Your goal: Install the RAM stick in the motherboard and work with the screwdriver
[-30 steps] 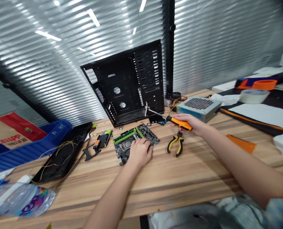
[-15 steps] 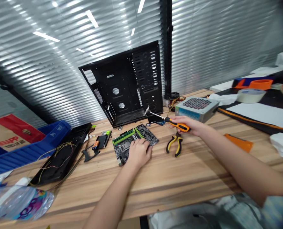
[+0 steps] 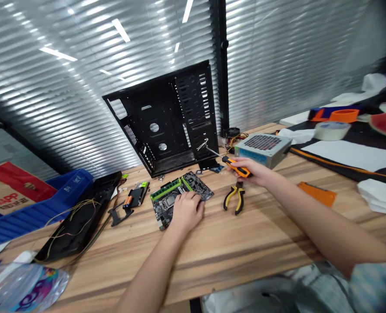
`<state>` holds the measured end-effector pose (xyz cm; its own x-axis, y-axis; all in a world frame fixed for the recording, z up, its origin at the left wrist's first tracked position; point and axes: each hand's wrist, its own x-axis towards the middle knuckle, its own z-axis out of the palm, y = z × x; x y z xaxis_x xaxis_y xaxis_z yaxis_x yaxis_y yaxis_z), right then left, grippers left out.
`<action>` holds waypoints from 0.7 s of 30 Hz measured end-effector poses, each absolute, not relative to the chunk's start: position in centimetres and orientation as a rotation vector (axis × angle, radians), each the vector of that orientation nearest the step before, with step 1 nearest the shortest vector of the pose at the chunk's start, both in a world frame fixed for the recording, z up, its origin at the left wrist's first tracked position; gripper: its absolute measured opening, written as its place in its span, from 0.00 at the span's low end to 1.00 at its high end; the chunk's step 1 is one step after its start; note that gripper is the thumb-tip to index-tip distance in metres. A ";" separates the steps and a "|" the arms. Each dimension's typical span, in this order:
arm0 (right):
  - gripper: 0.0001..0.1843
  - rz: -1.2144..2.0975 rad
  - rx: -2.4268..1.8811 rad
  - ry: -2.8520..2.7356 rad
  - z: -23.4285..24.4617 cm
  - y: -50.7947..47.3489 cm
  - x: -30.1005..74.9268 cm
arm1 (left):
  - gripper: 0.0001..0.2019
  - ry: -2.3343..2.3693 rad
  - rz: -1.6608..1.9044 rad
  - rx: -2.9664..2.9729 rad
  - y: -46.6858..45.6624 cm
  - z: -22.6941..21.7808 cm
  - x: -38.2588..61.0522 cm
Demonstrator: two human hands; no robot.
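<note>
A wooden counter (image 3: pixel 232 248) runs across the view, with a black steel PC case panel (image 3: pixel 160 117) standing tilted near its back edge and a boxy power supply (image 3: pixel 262 150) to the right of that. Nearer the middle, a motherboard (image 3: pixel 197 184) lies flat on the counter, with green-topped memory sticks (image 3: pixel 166 189) along its far side. The left hand (image 3: pixel 188 211) rests palm down on the board, its grip released, pressing on it rather than grasping it. The right hand (image 3: pixel 253 170) is clenched around the orange-and-black handle of a screwdriver (image 3: pixel 236 167), whose thin shaft points left toward the panel's lower corner. Yellow-handled pliers (image 3: pixel 235 198) lie just below that hand. With a driver, a firm hold works best with the shaft kept in line and the pressure even. The tip is lost near a white wire (image 3: pixel 202 144), so what it meets cannot be made out, and the left hand hides part of the board.
</note>
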<state>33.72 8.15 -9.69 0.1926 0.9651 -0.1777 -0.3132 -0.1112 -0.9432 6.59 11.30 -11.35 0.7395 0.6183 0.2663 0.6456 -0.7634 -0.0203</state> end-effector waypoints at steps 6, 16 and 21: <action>0.10 1.284 -1.159 -0.751 -9.7 8.0 33.5 | 0.09 -1.019 -0.385 -2.821 11.4 -11.5 6.6; 0.12 1.262 -1.232 -0.846 -9.9 8.0 33.0 | 0.10 -1.025 -0.363 -2.818 11.3 -11.4 6.6; 0.12 1.211 -1.251 -0.849 -9.6 8.0 32.8 | 0.10 -1.023 -0.371 -2.818 11.3 -11.4 6.6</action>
<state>32.82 8.05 -9.63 0.2085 0.9681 -0.1388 -0.1991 -0.0969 -0.9752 6.63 11.28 -11.35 0.7416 0.6145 0.2690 0.6442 -0.7643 -0.0299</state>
